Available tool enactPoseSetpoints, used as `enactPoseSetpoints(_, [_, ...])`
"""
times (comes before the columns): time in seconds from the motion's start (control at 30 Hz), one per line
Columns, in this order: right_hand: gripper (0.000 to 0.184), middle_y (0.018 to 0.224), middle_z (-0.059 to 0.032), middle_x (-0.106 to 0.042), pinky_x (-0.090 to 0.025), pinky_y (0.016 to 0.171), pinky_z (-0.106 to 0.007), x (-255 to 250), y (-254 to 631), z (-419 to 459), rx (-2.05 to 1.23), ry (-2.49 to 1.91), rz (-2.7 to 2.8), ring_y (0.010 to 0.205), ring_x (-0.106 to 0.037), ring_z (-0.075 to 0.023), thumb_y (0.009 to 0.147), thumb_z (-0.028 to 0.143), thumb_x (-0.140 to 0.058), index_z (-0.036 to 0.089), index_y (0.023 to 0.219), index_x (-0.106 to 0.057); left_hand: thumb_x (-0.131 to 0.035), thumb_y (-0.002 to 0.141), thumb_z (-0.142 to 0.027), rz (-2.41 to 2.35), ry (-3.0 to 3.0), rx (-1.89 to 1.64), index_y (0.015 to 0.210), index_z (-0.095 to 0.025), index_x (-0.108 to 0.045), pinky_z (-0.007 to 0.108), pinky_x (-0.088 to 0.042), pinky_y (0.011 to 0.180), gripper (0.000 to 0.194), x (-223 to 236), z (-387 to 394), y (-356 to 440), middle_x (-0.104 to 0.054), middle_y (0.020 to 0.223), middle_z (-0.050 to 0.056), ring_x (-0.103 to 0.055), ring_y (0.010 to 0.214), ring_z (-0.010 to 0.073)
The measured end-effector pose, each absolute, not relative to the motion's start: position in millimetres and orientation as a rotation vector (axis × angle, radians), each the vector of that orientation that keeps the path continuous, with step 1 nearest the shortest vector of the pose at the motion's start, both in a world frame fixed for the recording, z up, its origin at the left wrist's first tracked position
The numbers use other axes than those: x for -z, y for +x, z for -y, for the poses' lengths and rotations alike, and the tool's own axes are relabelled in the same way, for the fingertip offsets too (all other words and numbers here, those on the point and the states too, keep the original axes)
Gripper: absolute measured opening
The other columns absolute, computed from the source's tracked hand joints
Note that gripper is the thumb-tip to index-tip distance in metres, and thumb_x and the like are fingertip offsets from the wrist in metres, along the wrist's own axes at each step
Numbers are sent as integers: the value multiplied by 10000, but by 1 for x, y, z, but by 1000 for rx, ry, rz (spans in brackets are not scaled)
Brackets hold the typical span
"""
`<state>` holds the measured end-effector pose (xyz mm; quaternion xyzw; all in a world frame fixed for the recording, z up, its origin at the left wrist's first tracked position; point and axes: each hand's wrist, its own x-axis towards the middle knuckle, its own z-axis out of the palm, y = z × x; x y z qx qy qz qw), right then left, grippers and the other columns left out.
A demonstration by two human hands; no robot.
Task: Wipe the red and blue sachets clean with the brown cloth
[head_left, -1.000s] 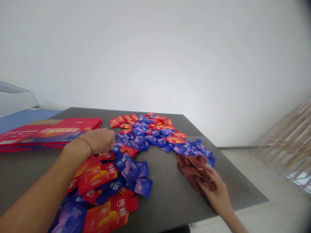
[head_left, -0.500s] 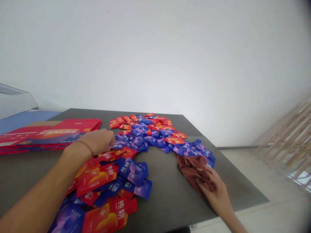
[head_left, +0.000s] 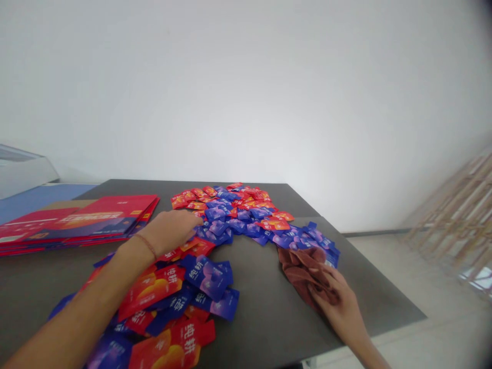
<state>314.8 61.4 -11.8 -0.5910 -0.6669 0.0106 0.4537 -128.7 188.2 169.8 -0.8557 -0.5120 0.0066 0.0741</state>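
My right hand grips a crumpled brown cloth against the grey tabletop, its thumb on the near side. The cloth's far edge touches blue packets at the right end of the pile. Over the left part of the packets reaches my left hand, with a thin cord round its wrist. Its fingers curl down and look closed; the fingertips and anything in them are hidden. Below it, red and blue sachets lie heaped in the foreground. More small flat packets spread in an arc across the table's far half.
A stack of folded red and blue cartons lies at the left on the grey table. Behind it are a blue surface and a white object. A white wall stands beyond the table. Bamboo-like poles lean at the right above pale floor.
My left hand has moved right, further over the packets, baring more of the cartons. My right hand and the cloth stay nearly where they were. The view has shifted slightly.
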Motion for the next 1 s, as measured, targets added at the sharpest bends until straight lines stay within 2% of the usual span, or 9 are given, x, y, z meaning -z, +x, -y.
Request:
enactPoseSetpoints(0.23, [331,1315,-113,-708,-581,1014,-524,19,312,-64,44,-1386,1644,1202,-683,-328,918,444,-711,266,1192,-765,-485,1023,-218,1342,-2650,-128,1379,-244,-656,423,-558,997,396,-158,-191,-110,-705,1362,115,-687,1235,299])
enactPoseSetpoints(0.37, [339,1336,-118,-699,-576,1021,-534,23,311,-65,35,-1365,1644,1217,-671,-331,920,436,-711,263,1208,-755,-542,951,-134,1240,-2645,-118,1404,-214,-626,408,-545,1015,467,-148,-218,-112,-673,1420,125,-663,1273,301])
enactPoseSetpoints(0.53, [337,1361,-125,-682,-559,1040,-558,27,310,-66,10,-1344,1653,1240,-653,-337,922,399,-699,261,1227,-742,-570,837,-16,1100,-2704,-163,1446,-279,-575,333,-467,1100,662,-135,-263,-109,-630,1504,52,-618,1320,223])
enactPoseSetpoints(0.67, [357,1371,-125,-672,-553,1044,-565,28,308,-68,-7,-1328,1657,1258,-640,-339,916,376,-699,265,1253,-731,-720,740,-54,1019,-2743,-249,1416,-261,-608,338,-497,1042,716,-119,-286,-96,-707,1364,83,-670,1202,262])
enactPoseSetpoints(0.77, [356,1367,-117,-675,-557,1042,-549,28,306,-69,-7,-1322,1643,1253,-643,-332,911,348,-699,274,1258,-731,-737,701,-36,997,-2741,-289,1386,-229,-637,353,-537,942,718,-106,-295,-86,-743,1225,128,-709,1077,291])
enactPoseSetpoints(1.0, [359,1359,-100,-688,-573,1021,-522,24,304,-68,10,-1293,1652,1233,-653,-320,885,290,-711,283,1244,-735,-719,681,-92,991,-2764,-165,1403,-196,-598,409,-523,1016,739,-101,-290,-85,-687,1324,156,-659,1213,323])
